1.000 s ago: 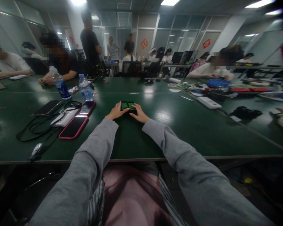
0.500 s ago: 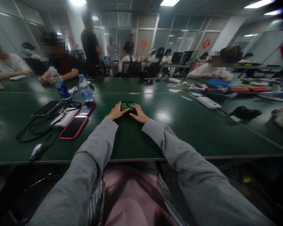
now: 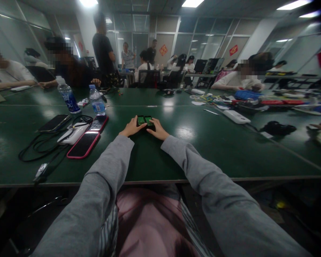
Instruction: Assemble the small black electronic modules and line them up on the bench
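Two small black-edged rectangles with patterned green faces lie side by side on the green table, in the middle of the head view. They may be circuit boards or lit screens; I cannot tell which. My left hand point(image 3: 133, 126) grips the left black-edged green rectangle point(image 3: 141, 120), thumb across its near edge. Around the right black-edged green rectangle point(image 3: 149, 120) are the fingers of my right hand point(image 3: 158, 129), its thumb also at the near edge. The two thumbs almost meet. Parts of both rectangles are hidden by my fingers.
Left of my hands lie a pink-edged phone point(image 3: 83, 145), a red-edged phone point(image 3: 98, 123), a white power bank point(image 3: 73, 133), a black phone point(image 3: 54, 123) and cables. Two bottles point(image 3: 97, 101) stand behind. A white device point(image 3: 237, 116) and tangled wires point(image 3: 211, 98) lie right. People sit across the table.
My hands and the two green-faced rectangles have stayed in place. Across the table at left, a person's arms have moved apart. At the far right edge, another person's hand has come into view.
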Available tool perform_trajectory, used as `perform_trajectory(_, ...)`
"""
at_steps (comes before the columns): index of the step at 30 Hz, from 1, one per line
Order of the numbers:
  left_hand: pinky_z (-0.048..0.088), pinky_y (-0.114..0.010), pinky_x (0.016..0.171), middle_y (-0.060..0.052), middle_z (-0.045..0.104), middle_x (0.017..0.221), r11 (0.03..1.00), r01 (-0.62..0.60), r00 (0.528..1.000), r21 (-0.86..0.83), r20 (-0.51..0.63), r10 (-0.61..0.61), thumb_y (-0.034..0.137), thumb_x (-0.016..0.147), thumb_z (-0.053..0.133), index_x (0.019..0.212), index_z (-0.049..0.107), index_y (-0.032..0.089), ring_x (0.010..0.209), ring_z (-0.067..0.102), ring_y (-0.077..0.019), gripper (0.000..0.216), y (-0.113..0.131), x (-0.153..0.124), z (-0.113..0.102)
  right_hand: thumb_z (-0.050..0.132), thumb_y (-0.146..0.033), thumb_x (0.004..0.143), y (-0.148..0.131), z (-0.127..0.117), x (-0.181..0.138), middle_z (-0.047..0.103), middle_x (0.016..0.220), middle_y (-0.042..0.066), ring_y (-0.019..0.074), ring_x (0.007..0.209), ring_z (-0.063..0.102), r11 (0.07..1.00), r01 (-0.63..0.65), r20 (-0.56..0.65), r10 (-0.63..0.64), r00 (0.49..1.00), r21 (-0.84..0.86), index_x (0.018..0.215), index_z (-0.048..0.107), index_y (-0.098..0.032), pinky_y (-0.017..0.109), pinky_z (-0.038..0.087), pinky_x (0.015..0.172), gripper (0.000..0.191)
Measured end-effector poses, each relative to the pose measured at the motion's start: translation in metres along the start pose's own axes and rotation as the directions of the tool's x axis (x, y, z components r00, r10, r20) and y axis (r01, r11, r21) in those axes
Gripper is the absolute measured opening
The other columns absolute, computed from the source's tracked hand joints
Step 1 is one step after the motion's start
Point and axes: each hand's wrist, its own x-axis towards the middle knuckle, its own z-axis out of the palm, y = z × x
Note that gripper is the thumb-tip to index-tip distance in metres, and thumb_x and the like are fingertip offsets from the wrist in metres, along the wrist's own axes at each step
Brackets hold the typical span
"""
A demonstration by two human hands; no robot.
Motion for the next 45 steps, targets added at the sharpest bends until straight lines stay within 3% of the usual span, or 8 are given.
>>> perform_trajectory(15, 0.03, -0.049, 0.112, -0.024, 0.027, 0.158, 1.0, -0.001, 1.0, -0.012, -0.002, 0.001, 0.085, 0.076, 0.041, 0.155, 0.018, 0.013, 0.141, 0.036, -0.0392, 0.11, -0.002, 0.001, 0.0, 0.042, -0.082, 0.082, 0.005, 0.001, 0.001, 0.031, 0.147, 0.02, 0.0313, 0.143, 0.028, 1.0, 0.013, 0.006, -0.013, 1.0, -0.019, 0.139, 0.046, -0.016, 0.053, 0.022, 0.12, 0.088)
perform_trajectory(21, 0.029, -0.05, 0.113, -0.024, 0.027, 0.158, 1.0, -0.005, 1.0, -0.024, 0.0, 0.005, 0.086, 0.074, 0.042, 0.155, 0.018, 0.014, 0.142, 0.036, -0.0392, 0.11, -0.003, 0.002, 0.0, 0.046, -0.078, 0.083, 0.004, -0.001, 0.001, 0.033, 0.146, 0.018, 0.0326, 0.142, 0.028, 1.0, 0.017, 0.008, -0.017, 1.0, -0.001, 0.139, 0.046, -0.021, 0.058, 0.022, 0.119, 0.079)
perform_trajectory(30, 0.029, -0.049, 0.113, -0.024, 0.026, 0.158, 0.999, 0.005, 1.0, -0.032, 0.002, -0.005, 0.084, 0.075, 0.046, 0.155, 0.018, 0.012, 0.143, 0.033, -0.0383, 0.111, -0.003, 0.003, 0.001, 0.045, -0.077, 0.084, 0.004, 0.002, 0.001, 0.034, 0.146, 0.018, 0.0315, 0.142, 0.029, 1.0, 0.021, -0.015, -0.021, 1.0, -0.016, 0.137, 0.047, -0.019, 0.056, 0.023, 0.119, 0.079)
perform_trajectory(34, 0.03, -0.045, 0.114, -0.02, 0.033, 0.157, 0.995, -0.033, 0.999, -0.09, 0.003, 0.033, 0.077, 0.078, 0.051, 0.154, 0.023, 0.013, 0.144, 0.034, -0.0328, 0.103, -0.01, 0.008, 0.0, 0.045, -0.076, 0.085, 0.005, 0.002, 0.002, 0.036, 0.145, 0.018, 0.0319, 0.141, 0.03, 0.999, 0.021, -0.014, -0.022, 1.0, -0.025, 0.137, 0.047, -0.021, 0.058, 0.022, 0.118, 0.076)
perform_trajectory(41, 0.04, -0.036, 0.109, -0.014, 0.046, 0.15, 0.941, -0.106, 0.994, -0.321, 0.002, 0.112, 0.056, 0.086, 0.056, 0.147, 0.039, 0.015, 0.133, 0.05, -0.0241, 0.076, -0.019, 0.016, -0.004, 0.046, -0.076, 0.084, 0.01, -0.004, 0.003, 0.038, 0.143, 0.018, 0.0349, 0.139, 0.033, 0.997, -0.015, -0.011, 0.014, 1.0, -0.077, 0.136, 0.05, -0.019, 0.059, 0.025, 0.116, 0.077)
perform_trajectory(45, 0.04, -0.04, 0.11, -0.014, 0.049, 0.148, 0.957, -0.032, 0.999, -0.288, -0.021, 0.027, 0.054, 0.085, 0.059, 0.147, 0.038, 0.016, 0.133, 0.049, -0.0269, 0.075, -0.008, 0.012, -0.003, 0.045, -0.082, 0.08, 0.01, -0.005, 0.001, 0.042, 0.137, 0.019, 0.0356, 0.135, 0.037, 0.991, -0.045, -0.048, 0.039, 0.998, -0.123, 0.135, 0.054, -0.015, 0.055, 0.028, 0.116, 0.087)
